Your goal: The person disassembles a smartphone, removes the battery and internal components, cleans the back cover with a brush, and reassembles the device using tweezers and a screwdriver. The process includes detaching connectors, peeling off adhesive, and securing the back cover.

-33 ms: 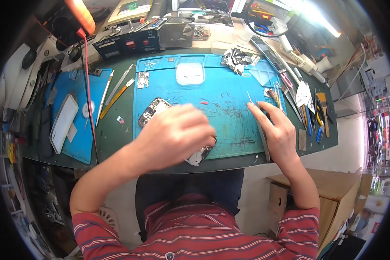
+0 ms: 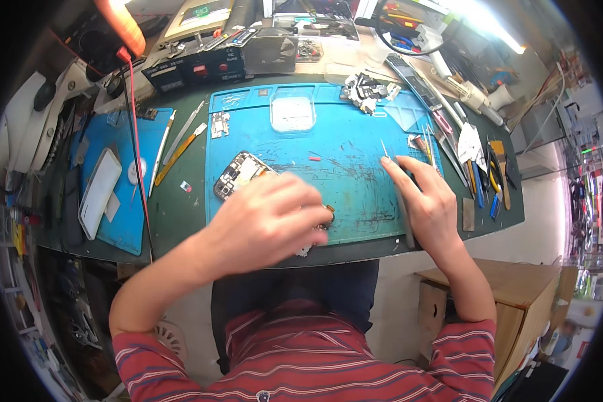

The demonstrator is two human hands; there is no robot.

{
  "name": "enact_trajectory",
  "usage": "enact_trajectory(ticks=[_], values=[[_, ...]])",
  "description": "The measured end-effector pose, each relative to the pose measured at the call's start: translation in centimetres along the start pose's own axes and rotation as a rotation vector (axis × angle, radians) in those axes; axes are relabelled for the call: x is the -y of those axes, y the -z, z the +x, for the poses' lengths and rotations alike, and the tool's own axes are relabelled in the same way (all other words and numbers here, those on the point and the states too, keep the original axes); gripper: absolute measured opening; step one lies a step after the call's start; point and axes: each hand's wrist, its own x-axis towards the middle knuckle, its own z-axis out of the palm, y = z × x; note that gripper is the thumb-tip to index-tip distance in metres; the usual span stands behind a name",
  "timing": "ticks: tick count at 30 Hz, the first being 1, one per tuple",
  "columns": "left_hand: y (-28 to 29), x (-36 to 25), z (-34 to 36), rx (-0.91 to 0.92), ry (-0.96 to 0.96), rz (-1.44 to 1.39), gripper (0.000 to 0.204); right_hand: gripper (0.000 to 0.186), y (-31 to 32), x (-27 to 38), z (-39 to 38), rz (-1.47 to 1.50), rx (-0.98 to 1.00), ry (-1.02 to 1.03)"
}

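Observation:
An opened phone [image 2: 240, 175] with exposed circuit parts lies slantwise on the blue repair mat [image 2: 355, 174]. My left hand [image 2: 271, 221] is over its middle, fingers curled downward and smeared by motion, so whether they pinch anything is hidden. Past my fingertips a bit of the phone's lower end shows near the mat's front edge. To the right, my right hand [image 2: 432, 201] is closed around slim metal tweezers [image 2: 407, 224], whose fine tip points away from me. A small red piece [image 2: 314, 159] lies between the hands.
A clear plastic box [image 2: 293, 114] and loose circuit boards [image 2: 367, 92] stand at the mat's far side. Pliers [image 2: 494, 177] and other hand tools crowd the right. At left are a white phone cover [image 2: 100, 191], a yellow knife [image 2: 181, 154] and a hanging red cable [image 2: 134, 100].
My left hand has dropped slightly and its fingers cover more of the phone's lower end. My right hand keeps its place with the tweezers.

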Motion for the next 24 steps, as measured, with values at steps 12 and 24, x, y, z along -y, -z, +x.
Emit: enact_trajectory(ticks=[12,24], values=[[-1.5,-2.3,-3.2,0.088,0.076,0.157,0.061,0.041,-0.9,-0.2,-0.2,0.099,-0.093,-0.015],[-2.0,-3.4,-2.9,0.093,0.183,0.156,0.069,0.044,-1.1,-0.3,-0.3,0.123,-0.105,-0.054]])
